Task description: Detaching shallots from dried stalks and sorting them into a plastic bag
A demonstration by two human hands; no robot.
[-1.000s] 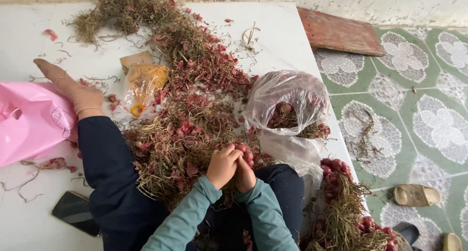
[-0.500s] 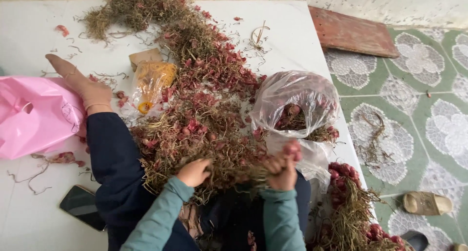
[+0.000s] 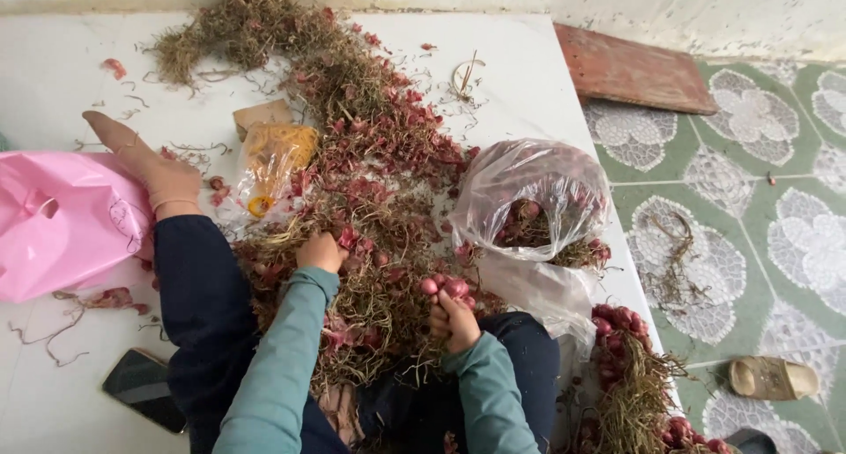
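Red shallots (image 3: 445, 287) sit clenched in the right hand (image 3: 456, 322), left hand (image 3: 321, 252) closed in the shallot heap (image 3: 370, 234)

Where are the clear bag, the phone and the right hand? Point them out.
clear bag (image 3: 538, 185), head view, its upper wall.
phone (image 3: 144, 388), head view, middle of its dark screen.
right hand (image 3: 454, 317), head view, its back, holding shallots.

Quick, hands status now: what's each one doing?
Left hand: closed, gripping into the pile of shallots and dry stems.
Right hand: closed, holding a small bunch of red shallots.
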